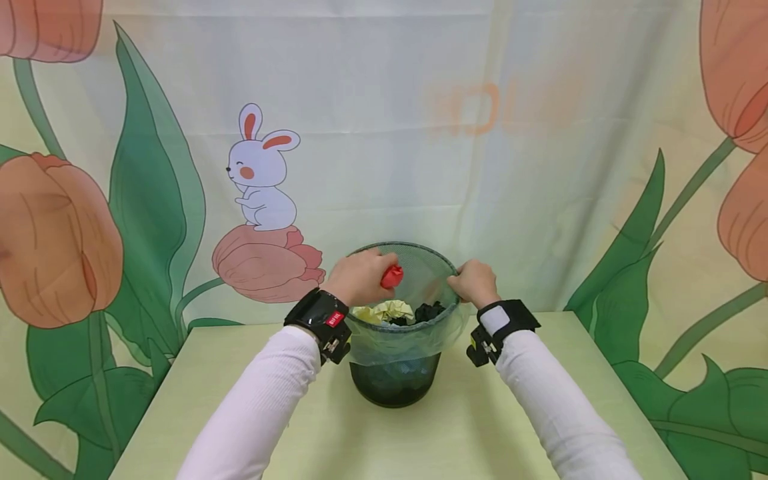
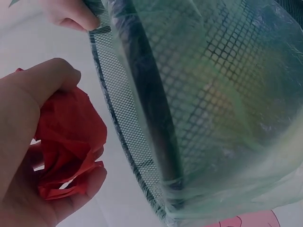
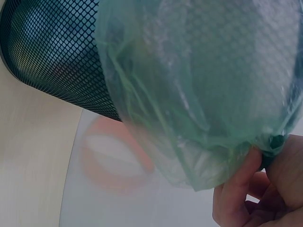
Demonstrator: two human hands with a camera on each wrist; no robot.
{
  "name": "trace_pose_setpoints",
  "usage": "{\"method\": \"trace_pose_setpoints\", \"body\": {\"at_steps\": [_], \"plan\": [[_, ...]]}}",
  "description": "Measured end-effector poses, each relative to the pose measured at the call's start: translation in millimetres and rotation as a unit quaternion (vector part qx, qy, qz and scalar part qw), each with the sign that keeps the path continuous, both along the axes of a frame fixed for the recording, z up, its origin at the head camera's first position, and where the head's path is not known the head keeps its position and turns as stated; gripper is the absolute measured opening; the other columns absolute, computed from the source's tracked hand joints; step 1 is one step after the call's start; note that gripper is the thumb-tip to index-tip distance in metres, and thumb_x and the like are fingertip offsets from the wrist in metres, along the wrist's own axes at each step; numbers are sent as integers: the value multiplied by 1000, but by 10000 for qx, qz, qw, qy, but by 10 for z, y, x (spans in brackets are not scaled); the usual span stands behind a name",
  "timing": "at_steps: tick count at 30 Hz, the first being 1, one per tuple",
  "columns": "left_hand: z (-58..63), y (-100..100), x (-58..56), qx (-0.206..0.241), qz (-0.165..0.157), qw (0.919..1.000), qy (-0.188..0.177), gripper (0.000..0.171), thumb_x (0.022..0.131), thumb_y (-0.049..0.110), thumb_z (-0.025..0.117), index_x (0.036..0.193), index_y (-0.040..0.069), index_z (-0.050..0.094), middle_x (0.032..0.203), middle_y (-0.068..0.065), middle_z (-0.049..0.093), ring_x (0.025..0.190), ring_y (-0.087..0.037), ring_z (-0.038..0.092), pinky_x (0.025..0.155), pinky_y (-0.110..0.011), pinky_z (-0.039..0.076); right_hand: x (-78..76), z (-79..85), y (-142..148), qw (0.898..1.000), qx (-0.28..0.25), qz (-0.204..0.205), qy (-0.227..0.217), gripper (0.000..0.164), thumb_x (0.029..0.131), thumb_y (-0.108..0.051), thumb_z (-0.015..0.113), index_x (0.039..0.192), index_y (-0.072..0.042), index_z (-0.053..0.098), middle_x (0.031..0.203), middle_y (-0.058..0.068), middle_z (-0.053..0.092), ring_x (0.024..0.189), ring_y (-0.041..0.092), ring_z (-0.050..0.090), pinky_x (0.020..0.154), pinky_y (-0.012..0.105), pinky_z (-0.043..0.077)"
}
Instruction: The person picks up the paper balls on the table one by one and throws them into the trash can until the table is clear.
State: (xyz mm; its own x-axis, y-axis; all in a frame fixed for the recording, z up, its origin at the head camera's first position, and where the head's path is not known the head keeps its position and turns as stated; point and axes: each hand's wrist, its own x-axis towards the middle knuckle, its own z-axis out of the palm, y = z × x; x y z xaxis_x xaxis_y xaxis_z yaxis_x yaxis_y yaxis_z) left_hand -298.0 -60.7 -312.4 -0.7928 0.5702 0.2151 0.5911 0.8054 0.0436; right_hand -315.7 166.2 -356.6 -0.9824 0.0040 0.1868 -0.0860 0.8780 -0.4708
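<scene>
A dark mesh wastebasket [image 1: 393, 390] stands on the table, lined with a translucent green plastic bag [image 1: 414, 343] folded out over its rim. My left hand [image 1: 357, 277] holds a crumpled ball of red paper [image 2: 71, 132] above the basket's mouth, thumb on one side and fingers on the other. On the right, my right hand [image 1: 478, 283] pinches the rim together with the bag's edge, as the right wrist view shows close up. Inside the basket lie crumpled yellow paper [image 1: 390, 310] and crumpled black paper [image 1: 429, 312].
The pale table [image 1: 270, 407] reaches back to a hanging printed cloth [image 1: 372, 153] with a rabbit and tulips. Both white-sleeved forearms come in from the front, one on each side of the basket, each with a black wrist camera strap [image 1: 317, 317].
</scene>
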Motion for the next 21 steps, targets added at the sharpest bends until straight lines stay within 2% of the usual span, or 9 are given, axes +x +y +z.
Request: {"method": "trace_pose_setpoints", "body": {"at_steps": [10,17,21], "plan": [[-50,25,-7,-1,-225,9997,-89,43,79,33,65,117,17,54,97,-5,56,78,-17,53,62,-27,47,14,-7,4,10000,23,7,37,46,81,-6,51,45,-18,25,41,-7,21,34,8,31,38,18,17],[-87,27,5,138,-237,9995,-143,46,78,36,65,120,18,52,101,-4,53,78,-16,51,59,-26,45,25,0,6,10000,22,10,46,46,82,-7,51,45,-18,25,42,-6,20,34,8,31,38,19,16],[-119,14,14,229,-258,9993,-148,53,79,39,65,125,19,50,105,-5,53,84,-17,52,64,-28,48,16,-16,7,10000,-39,-14,3,46,81,-6,51,44,-18,25,42,-7,20,33,8,32,38,19,18]]}}
